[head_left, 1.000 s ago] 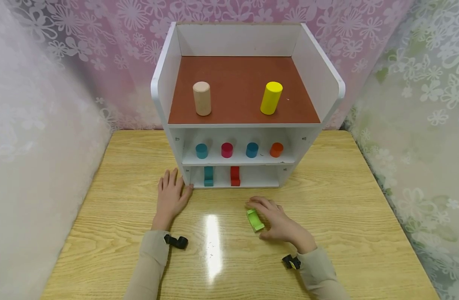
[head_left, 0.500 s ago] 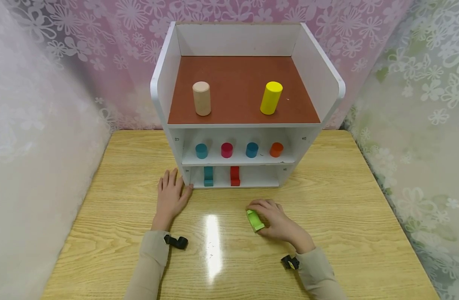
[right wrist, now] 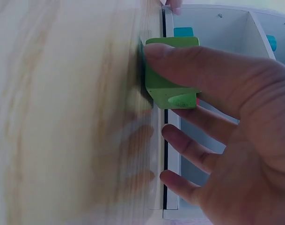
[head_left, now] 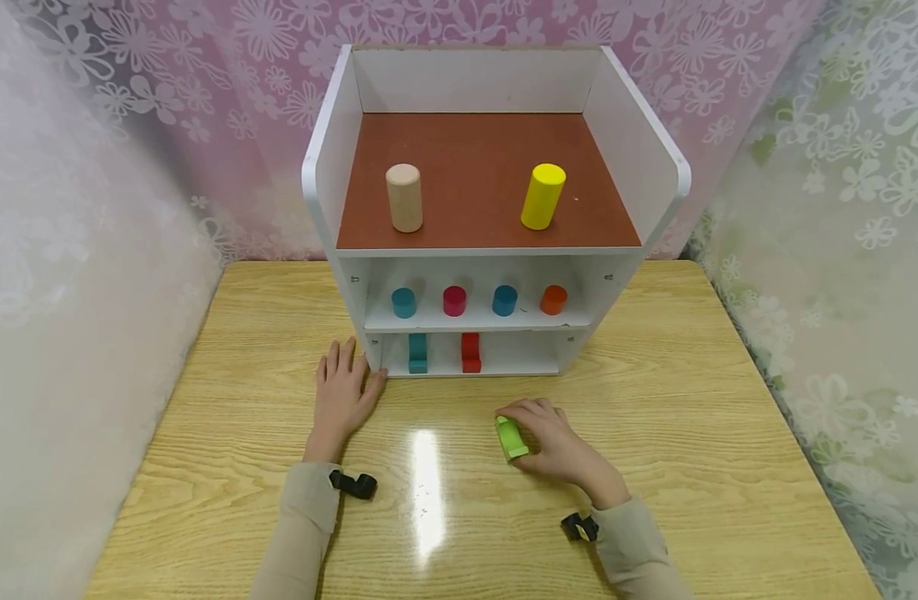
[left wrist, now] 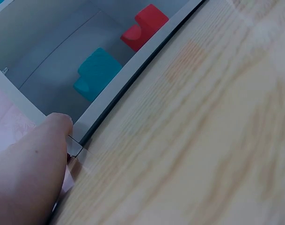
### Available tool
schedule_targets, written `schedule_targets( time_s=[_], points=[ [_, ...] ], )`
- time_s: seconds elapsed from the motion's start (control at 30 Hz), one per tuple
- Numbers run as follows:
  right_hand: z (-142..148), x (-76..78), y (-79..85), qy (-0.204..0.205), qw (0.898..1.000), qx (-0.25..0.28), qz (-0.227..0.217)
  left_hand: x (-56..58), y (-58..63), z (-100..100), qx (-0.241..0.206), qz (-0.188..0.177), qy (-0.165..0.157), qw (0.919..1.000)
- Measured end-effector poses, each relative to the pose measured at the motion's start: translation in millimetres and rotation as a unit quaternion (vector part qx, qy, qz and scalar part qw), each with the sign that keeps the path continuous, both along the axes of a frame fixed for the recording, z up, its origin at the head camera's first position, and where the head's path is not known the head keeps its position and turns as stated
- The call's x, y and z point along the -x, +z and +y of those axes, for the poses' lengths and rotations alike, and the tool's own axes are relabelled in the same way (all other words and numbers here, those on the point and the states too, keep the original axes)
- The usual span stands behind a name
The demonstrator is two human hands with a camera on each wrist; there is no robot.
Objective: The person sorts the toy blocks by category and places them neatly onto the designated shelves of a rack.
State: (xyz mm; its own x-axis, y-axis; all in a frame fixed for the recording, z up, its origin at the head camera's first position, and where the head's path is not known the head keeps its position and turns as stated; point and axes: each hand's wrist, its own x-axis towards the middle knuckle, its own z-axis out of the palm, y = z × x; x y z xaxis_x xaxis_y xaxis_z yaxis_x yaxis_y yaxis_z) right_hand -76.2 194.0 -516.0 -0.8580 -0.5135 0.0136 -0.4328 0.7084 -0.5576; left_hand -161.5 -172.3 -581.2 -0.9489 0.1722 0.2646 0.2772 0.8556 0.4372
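Note:
In front of the white shelf unit [head_left: 474, 374], my right hand [head_left: 552, 446] pinches a green arch-shaped block [head_left: 511, 440] between thumb and forefinger. The right wrist view shows the thumb pressed along the green block [right wrist: 172, 77], the other fingers spread apart below it. My left hand [head_left: 342, 400] rests flat on the table with its fingers straight, beside the unit's lower left corner. Its thumb [left wrist: 58, 124] touches that corner. On the bottom shelf stand a teal block [head_left: 418, 353] and a red block [head_left: 470, 353], each with a curved notch.
Teal [head_left: 403, 303], crimson [head_left: 454, 302], blue [head_left: 505, 301] and orange [head_left: 554, 300] short cylinders line the middle shelf. A plain wooden cylinder [head_left: 405, 198] and a yellow cylinder [head_left: 543, 197] stand on the brown top. The wooden table [head_left: 691, 400] meets curtains at the sides and back.
My right thumb and fingers have closed in on the green block, which has shifted very slightly. My left hand stays in place.

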Motion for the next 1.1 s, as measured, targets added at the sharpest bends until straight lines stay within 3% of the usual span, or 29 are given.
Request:
schedule_targets(
  time_s=[0.43, 0.7, 1.1],
  points=[
    [3, 11.0, 6.3, -0.026, 0.999, 0.017, 0.036, 0.6, -1.0, 0, 0.002, -0.007, 0.001, 1.0000],
    [3, 28.6, 9.5, -0.031, 0.997, 0.049, 0.056, 0.5, 0.1, 0, 0.002, -0.009, 0.002, 1.0000],
    [3, 53.9, 11.6, -0.076, 0.994, 0.053, 0.049, 0.0, 0.6, 0, -0.002, -0.001, 0.000, 1.0000]
  ],
)
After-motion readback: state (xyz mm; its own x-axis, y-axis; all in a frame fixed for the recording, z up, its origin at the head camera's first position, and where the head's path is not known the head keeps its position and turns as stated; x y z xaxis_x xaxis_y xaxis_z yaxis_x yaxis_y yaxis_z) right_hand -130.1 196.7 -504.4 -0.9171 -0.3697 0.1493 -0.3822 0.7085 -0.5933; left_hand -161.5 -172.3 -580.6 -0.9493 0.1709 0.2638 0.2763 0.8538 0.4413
